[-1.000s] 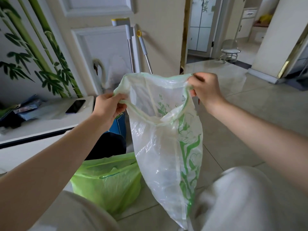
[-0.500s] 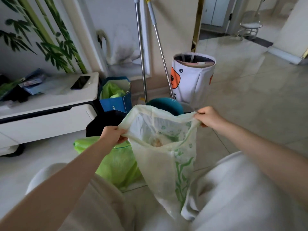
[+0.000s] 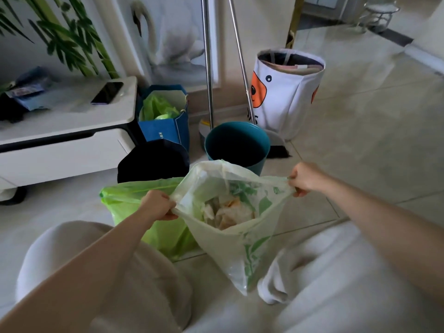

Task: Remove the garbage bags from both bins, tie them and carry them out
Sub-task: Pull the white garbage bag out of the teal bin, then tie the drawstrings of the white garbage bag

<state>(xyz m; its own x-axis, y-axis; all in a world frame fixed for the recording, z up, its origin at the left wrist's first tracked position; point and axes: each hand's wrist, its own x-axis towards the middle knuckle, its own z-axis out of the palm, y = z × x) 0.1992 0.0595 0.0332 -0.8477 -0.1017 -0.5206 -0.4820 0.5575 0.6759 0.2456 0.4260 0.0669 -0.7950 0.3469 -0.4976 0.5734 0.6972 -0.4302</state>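
A pale translucent garbage bag with green print (image 3: 237,246) hangs open between my hands, with crumpled paper waste visible inside. My left hand (image 3: 157,205) grips its left rim and my right hand (image 3: 304,177) grips its right rim, pulling the mouth wide. A bright green garbage bag (image 3: 134,203) lies on the floor behind my left hand. Just beyond stand a teal bin (image 3: 236,146) and a dark bin (image 3: 153,162); neither shows a bag inside.
A blue paper bag (image 3: 165,131) holding green plastic stands by a white low cabinet (image 3: 64,140) with a phone (image 3: 107,92) on top. Two broom handles (image 3: 207,61) lean on the wall. A white fabric basket (image 3: 288,92) stands right. My knees fill the foreground.
The bag has come down from chest height to near my knees, and my view has tilted down, bringing both bins and the basket into sight. Both hands keep hold of the rim.
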